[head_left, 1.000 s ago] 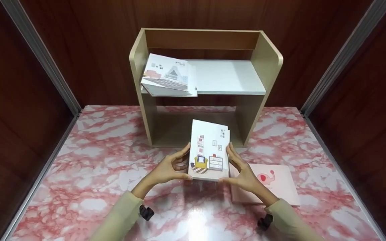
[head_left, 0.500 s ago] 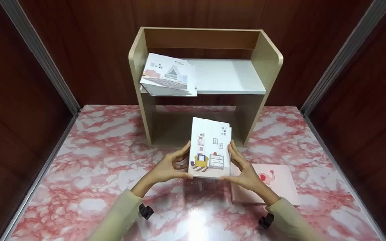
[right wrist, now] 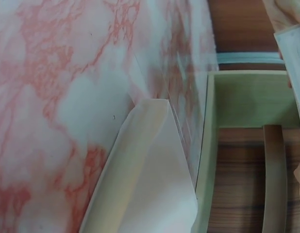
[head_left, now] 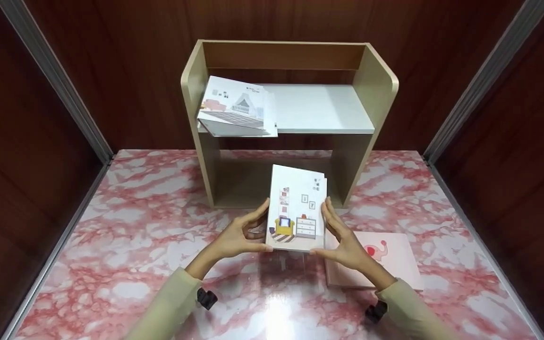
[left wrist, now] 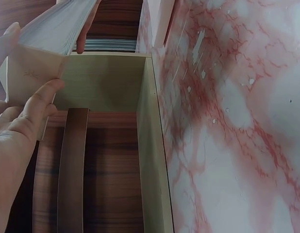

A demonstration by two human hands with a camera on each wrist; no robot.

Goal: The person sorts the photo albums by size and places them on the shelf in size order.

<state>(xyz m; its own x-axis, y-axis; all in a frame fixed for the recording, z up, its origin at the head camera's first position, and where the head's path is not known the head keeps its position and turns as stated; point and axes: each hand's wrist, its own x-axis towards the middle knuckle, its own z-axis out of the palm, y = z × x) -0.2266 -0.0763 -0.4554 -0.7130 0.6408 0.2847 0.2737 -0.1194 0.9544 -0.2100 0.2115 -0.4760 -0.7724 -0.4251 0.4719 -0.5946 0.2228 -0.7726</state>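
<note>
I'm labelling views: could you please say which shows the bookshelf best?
The head view: it shows both levels of the bookshelf, though the held book hides part of the lower one. Both wrist views show only part of its frame, turned sideways.

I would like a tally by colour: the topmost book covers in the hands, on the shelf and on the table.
White: 2 (armchair cover between left hand and right hand; other cover on shelf)
Pink: 1 (elephant cover on table)
Total: 3
</note>
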